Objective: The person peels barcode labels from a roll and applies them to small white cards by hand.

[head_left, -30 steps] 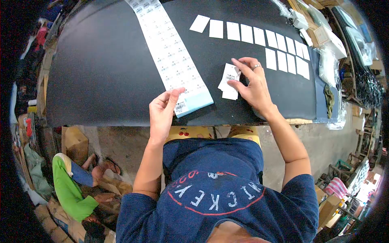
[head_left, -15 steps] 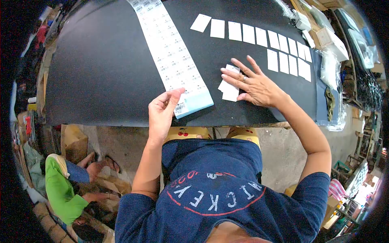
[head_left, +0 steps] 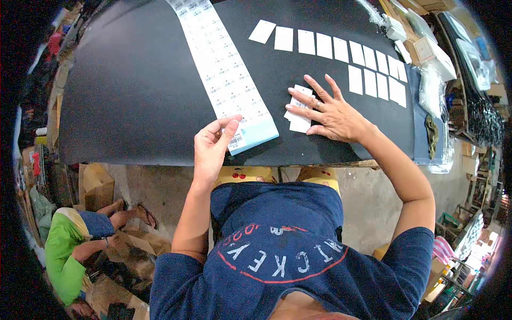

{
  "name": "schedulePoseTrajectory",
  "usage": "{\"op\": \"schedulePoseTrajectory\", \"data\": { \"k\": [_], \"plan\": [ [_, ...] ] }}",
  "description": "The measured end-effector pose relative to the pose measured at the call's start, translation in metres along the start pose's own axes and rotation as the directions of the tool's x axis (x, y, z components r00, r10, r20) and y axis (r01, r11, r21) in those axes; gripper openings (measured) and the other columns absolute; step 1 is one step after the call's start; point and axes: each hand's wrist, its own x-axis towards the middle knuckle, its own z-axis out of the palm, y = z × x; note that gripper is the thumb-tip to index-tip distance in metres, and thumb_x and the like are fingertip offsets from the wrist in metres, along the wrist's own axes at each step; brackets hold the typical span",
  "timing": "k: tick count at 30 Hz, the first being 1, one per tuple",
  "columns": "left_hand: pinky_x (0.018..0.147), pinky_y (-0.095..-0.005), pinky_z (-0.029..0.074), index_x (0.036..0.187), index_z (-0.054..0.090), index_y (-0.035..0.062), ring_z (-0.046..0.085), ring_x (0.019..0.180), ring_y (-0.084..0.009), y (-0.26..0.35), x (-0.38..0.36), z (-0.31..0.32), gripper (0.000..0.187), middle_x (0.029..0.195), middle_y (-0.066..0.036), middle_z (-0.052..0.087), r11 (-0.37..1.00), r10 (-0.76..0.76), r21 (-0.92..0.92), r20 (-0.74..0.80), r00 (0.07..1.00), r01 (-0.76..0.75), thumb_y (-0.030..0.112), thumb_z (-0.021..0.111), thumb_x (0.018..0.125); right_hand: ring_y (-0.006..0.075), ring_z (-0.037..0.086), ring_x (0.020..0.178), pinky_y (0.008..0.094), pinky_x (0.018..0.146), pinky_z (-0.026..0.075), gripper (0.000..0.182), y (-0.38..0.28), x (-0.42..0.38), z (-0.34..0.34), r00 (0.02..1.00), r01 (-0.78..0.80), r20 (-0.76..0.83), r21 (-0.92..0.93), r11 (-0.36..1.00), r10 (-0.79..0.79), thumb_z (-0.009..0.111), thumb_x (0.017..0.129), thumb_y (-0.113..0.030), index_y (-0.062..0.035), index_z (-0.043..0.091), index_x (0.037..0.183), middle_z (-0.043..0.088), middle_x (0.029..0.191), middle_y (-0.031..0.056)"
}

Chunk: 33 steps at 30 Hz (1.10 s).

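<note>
A long strip of barcode labels point(head_left: 221, 64) runs down the black table, and its near end shows bare pale-blue backing point(head_left: 261, 133). One barcode label point(head_left: 236, 141) sits at the left corner of that end. My left hand point(head_left: 214, 144) pinches the strip's left edge there, thumb against fingers. To the right, my right hand point(head_left: 332, 113) lies with fingers spread over a small pile of white cards point(head_left: 300, 124). Part of a barcode shows on the pile between the fingers; the rest is covered.
White cards point(head_left: 325, 46) lie in a row across the far right of the black table point(head_left: 133, 96), with a shorter row point(head_left: 369, 82) below. Boxes and plastic bags point(head_left: 431, 93) crowd the right edge. A person in a green top point(head_left: 64, 250) crouches at lower left beside cardboard.
A barcode now shows on the card pile under my right hand, whose fingers have shifted slightly. My left hand keeps its pinch. The crouching person has bent lower and to the left.
</note>
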Motion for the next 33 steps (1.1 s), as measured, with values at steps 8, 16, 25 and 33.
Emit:
{"op": "schedulePoseTrajectory", "data": {
  "k": [8,16,25,33],
  "plan": [
    [0.084,-0.0246,0.05,0.125,0.052,-0.0041,0.061,0.096,-0.0133,0.004,-0.007,-0.004,0.046,0.11,-0.012,0.062,0.992,0.128,-0.009,0.145,0.981,-0.128,0.001,0.069,0.082,0.029,0.003,0.144,0.0552,0.113,-0.005,0.066,0.002,0.0,-0.004,0.998,-0.008,-0.07,0.038,0.999,0.011,0.02,0.089,-0.065,-0.0314,0.025,0.146,0.017,0.155,-0.0006],
    [0.092,-0.0282,0.049,0.132,0.043,-0.0043,0.059,0.107,-0.018,0.0,-0.01,-0.005,0.058,0.12,-0.016,0.057,0.989,0.15,-0.045,0.19,0.97,-0.144,-0.01,0.065,0.079,0.0244,0.008,0.144,0.0537,0.113,-0.006,0.066,-0.001,0.0,-0.011,0.968,-0.018,-0.222,0.4,0.916,0.116,0.029,0.094,-0.054,-0.0161,0.023,0.148,0.026,0.152,0.0044],
    [0.09,-0.0272,0.049,0.127,0.05,-0.0022,0.059,0.105,-0.0162,-0.003,-0.008,-0.007,0.053,0.119,-0.013,0.058,0.992,0.129,-0.013,0.186,0.974,-0.129,-0.009,0.067,0.077,0.0265,0.008,0.144,0.0516,0.114,-0.004,0.057,0.0,0.001,-0.008,0.975,-0.101,-0.086,0.654,0.75,0.207,0.02,0.099,-0.049,-0.0151,0.046,0.137,0.02,0.154,0.0109],
    [0.088,-0.0272,0.05,0.124,0.052,-0.0044,0.06,0.103,-0.0159,-0.007,-0.006,-0.011,0.046,0.117,-0.013,0.06,0.992,0.124,-0.036,0.185,0.975,-0.119,-0.008,0.066,0.079,0.0265,0.007,0.144,0.052,0.114,-0.004,0.061,-0.007,-0.01,-0.005,0.976,-0.09,-0.124,0.521,0.849,0.18,0.028,0.098,-0.042,-0.0094,0.018,0.148,0.02,0.153,0.0114]
  ]
}}
